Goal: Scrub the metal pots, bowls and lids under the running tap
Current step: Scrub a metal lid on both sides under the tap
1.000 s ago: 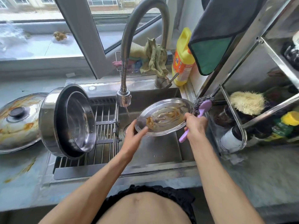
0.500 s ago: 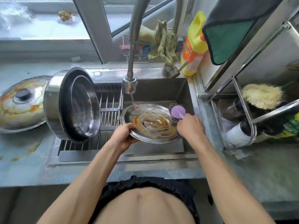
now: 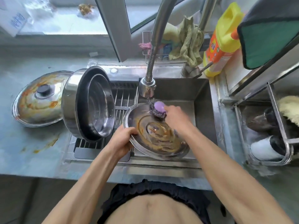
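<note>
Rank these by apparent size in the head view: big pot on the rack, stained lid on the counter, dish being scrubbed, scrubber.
1. big pot
2 and 3. stained lid and dish: too alike to rank, and the dish is nearer the camera.
4. scrubber, clearly smallest.

Bare arms, bare torso, black gathered waistband [image 3: 155, 189].

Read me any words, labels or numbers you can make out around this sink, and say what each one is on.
Yellow detergent bottle: its orange label carries print and a round logo, too blurred to read.
White packet on the window ledge: blue characters, too blurred to read.
Steel lid, scrubber, pot, tap: no text visible.
</note>
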`<state>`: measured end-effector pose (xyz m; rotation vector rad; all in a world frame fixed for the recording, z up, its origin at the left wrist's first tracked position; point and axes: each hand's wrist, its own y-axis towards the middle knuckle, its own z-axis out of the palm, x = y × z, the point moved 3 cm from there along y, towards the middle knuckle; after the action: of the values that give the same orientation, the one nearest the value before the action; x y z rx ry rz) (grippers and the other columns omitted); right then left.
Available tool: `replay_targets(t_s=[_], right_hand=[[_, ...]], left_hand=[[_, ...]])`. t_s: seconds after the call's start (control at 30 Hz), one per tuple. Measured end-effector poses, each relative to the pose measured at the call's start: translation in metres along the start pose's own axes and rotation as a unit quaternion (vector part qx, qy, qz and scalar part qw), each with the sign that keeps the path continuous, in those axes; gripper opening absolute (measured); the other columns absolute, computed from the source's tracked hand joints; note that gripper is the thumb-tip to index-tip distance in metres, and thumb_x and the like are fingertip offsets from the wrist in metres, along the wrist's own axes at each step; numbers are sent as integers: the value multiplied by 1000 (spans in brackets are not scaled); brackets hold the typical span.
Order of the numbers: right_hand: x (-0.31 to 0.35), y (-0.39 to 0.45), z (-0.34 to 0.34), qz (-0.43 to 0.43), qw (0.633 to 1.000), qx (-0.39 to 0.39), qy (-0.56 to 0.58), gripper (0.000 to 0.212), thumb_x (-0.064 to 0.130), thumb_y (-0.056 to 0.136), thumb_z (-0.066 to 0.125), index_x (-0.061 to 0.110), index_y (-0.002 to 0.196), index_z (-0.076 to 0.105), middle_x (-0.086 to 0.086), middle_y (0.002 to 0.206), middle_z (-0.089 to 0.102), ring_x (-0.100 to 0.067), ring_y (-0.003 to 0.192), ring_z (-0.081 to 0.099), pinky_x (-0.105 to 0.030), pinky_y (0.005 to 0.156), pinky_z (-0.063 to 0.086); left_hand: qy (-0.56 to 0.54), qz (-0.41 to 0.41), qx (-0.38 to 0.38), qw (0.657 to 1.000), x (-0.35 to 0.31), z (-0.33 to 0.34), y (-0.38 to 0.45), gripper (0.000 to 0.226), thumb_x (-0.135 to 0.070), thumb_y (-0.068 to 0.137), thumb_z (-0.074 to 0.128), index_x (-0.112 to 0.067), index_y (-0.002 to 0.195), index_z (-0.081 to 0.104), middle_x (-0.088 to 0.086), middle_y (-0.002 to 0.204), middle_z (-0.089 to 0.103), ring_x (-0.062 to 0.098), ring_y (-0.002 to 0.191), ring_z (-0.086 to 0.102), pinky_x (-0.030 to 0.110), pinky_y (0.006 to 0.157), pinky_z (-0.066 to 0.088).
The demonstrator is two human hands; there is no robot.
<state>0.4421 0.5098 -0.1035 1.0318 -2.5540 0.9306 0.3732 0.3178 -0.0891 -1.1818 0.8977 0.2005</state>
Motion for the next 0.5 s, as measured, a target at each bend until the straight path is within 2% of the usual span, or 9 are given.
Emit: replay_targets(t_s=[0.03, 0.1, 0.2, 0.23, 0.27, 0.33, 0.37, 0.47, 0.5], right_hand=[[-9, 3, -3, 24, 1000, 4, -8, 47, 7, 89, 41, 16, 131, 60, -19, 120, 64, -41, 104, 62, -41, 86, 52], [1, -6, 6, -6, 1000, 30, 1, 49, 7, 88, 41, 20, 131, 60, -16, 123, 62, -39, 102, 62, -40, 87, 52], [19, -24, 28, -75, 995, 59, 39, 51, 2, 89, 44, 26, 132, 60, -6, 117, 63, -31, 97, 61, -39, 84, 51], [15, -21, 25, -64, 996, 48, 49, 51, 3, 90, 44, 26, 132, 60, -6, 114, 64, -31, 98, 62, -43, 86, 51], [5, -13, 20, -39, 997, 30, 58, 51, 5, 90, 43, 27, 132, 60, -8, 114, 64, -33, 101, 63, -39, 88, 53], [-13, -3, 12, 6, 998, 14, 58, 52, 7, 90, 41, 29, 134, 59, -13, 117, 64, -37, 103, 62, -42, 86, 54], [-8, -6, 11, -2, 998, 14, 57, 53, 7, 90, 41, 29, 135, 58, -12, 116, 64, -36, 102, 62, -42, 86, 53], [24, -18, 16, -107, 991, 22, 78, 50, 9, 94, 45, 31, 137, 57, -6, 120, 67, -32, 103, 63, -43, 87, 54], [25, -16, 14, -111, 990, 16, 81, 48, 10, 95, 45, 31, 136, 58, -8, 123, 66, -33, 107, 62, -43, 89, 53]], left_hand=[[10, 1, 0, 1000, 0, -1, 0, 31, 20, 87, 41, -4, 80, 59, 7, 54, 61, 17, 43, 60, 28, 44, 53], [15, -6, -10, 1000, -1, 2, 7, 30, 20, 85, 42, -5, 83, 59, 9, 58, 62, 20, 46, 61, 32, 54, 53], [44, -18, -22, 999, -3, 9, 14, 31, 20, 83, 42, -6, 87, 59, 6, 56, 60, 17, 44, 59, 27, 44, 52], [50, -18, -23, 998, -3, 9, 15, 31, 19, 83, 43, -6, 89, 59, 6, 56, 60, 17, 45, 59, 27, 43, 52], [54, -17, -19, 998, -4, 9, 14, 31, 19, 84, 43, -7, 92, 59, 6, 57, 60, 18, 46, 59, 27, 44, 53], [59, -10, -3, 998, -6, 10, 11, 32, 18, 84, 44, -6, 95, 60, 8, 61, 62, 20, 51, 61, 30, 49, 56], [61, -8, -1, 998, -8, 11, 12, 32, 18, 84, 44, -7, 95, 60, 9, 63, 63, 20, 52, 61, 31, 49, 57], [42, -17, -6, 999, -14, 16, 20, 32, 19, 83, 43, -6, 92, 60, 11, 68, 62, 19, 52, 59, 28, 47, 54], [38, -18, -4, 999, -15, 16, 21, 30, 19, 83, 43, -5, 92, 60, 12, 70, 60, 19, 53, 58, 28, 48, 54]])
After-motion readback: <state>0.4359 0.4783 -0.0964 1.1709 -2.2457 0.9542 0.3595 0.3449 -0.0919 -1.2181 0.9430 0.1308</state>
